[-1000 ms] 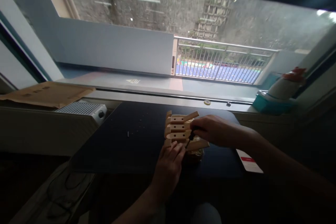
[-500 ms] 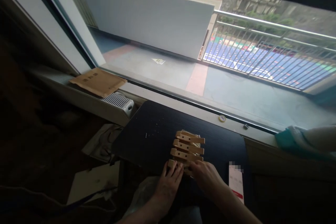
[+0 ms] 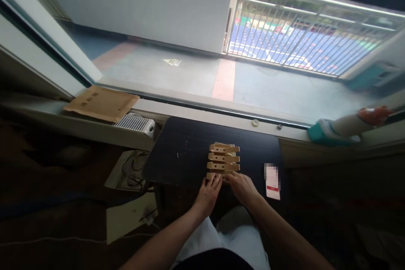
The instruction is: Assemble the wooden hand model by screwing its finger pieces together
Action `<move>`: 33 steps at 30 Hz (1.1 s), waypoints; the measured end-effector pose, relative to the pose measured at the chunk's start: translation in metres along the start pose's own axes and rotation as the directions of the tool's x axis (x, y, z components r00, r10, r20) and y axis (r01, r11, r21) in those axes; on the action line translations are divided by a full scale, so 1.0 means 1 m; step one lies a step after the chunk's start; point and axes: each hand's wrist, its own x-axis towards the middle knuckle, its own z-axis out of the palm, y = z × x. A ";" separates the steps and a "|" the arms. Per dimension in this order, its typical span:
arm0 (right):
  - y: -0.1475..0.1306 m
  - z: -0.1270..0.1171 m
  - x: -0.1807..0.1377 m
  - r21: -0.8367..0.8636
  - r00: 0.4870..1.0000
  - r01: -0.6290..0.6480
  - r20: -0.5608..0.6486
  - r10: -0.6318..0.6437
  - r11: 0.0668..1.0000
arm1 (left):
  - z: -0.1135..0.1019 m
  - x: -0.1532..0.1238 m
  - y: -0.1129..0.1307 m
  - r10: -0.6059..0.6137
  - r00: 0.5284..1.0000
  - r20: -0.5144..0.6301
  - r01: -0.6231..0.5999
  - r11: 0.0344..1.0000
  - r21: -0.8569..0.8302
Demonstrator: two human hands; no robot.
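Several tan, strip-like pieces (image 3: pixel 224 158), each with two dark holes and a thicker left end, lie in a row on the dark table, with something shiny and see-through around them. At the near end of the row, my left hand (image 3: pixel 206 196) has its fingers bent over the left part of the nearest tan piece (image 3: pixel 209 175). My right hand (image 3: pixel 243 188) is closed at that piece's right end, its fingertips partly hidden. Both hands cover much of this nearest piece.
On the dark table (image 3: pixel 190 135) are small crumbs at left and a phone (image 3: pixel 272 181) at right. Beyond it runs a window sill with a small tape roll (image 3: pixel 255 122) and a teal container (image 3: pixel 319 133). A brown padded envelope (image 3: pixel 103 103) rests on the radiator (image 3: pixel 136 123).
The view has shifted, bringing my legs and more of both forearms into sight. My hands remain at the nearest tan piece, with the fingers slightly repositioned.
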 end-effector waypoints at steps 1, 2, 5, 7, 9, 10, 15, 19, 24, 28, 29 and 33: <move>-0.001 0.001 0.000 0.010 1.000 -0.017 -0.010 0.017 1.000 | 0.001 0.001 -0.001 0.004 1.000 -0.010 -0.004 1.000 0.010; -0.001 0.001 0.000 0.014 0.999 -0.030 -0.012 0.030 0.999 | 0.003 0.002 -0.001 0.008 1.000 -0.021 -0.008 1.000 0.019; -0.001 0.002 0.001 0.014 0.999 -0.050 0.007 0.050 0.999 | 0.009 0.004 -0.001 0.015 0.998 -0.060 -0.013 0.999 0.038; -0.002 0.002 0.003 0.011 0.998 -0.060 0.006 0.060 0.998 | 0.014 0.005 -0.001 0.021 0.996 -0.083 -0.017 0.999 0.046; -0.002 0.003 0.004 0.015 0.998 -0.068 -0.007 0.069 0.998 | 0.017 0.005 -0.001 0.023 0.995 -0.097 -0.018 0.998 0.053; -0.001 0.003 0.004 0.020 0.997 -0.072 -0.013 0.073 0.997 | 0.019 0.005 -0.001 0.019 0.995 -0.099 -0.014 0.998 0.056; 0.001 0.007 0.006 0.052 0.996 -0.087 -0.009 0.088 0.995 | 0.017 0.006 0.000 0.009 0.997 -0.074 -0.003 0.997 0.076; 0.001 0.008 0.011 0.067 0.996 -0.089 -0.023 0.091 0.994 | 0.013 0.005 0.003 0.004 0.998 -0.056 0.002 0.995 0.100; 0.003 0.003 0.012 0.022 0.994 -0.108 0.013 0.107 0.994 | 0.011 0.005 0.005 -0.010 0.999 -0.035 0.014 0.996 0.094; 0.007 -0.005 0.010 -0.029 1.000 0.014 0.024 -0.013 0.999 | 0.011 0.004 0.004 -0.003 1.000 -0.029 0.006 0.996 0.094; 0.007 -0.007 0.010 -0.036 0.999 0.041 0.030 -0.040 0.998 | 0.011 0.004 0.004 -0.001 1.000 -0.029 0.004 0.996 0.092; 0.005 -0.006 0.011 -0.016 0.996 0.078 0.048 -0.077 0.997 | 0.011 0.004 0.003 0.003 1.000 -0.030 0.000 0.997 0.079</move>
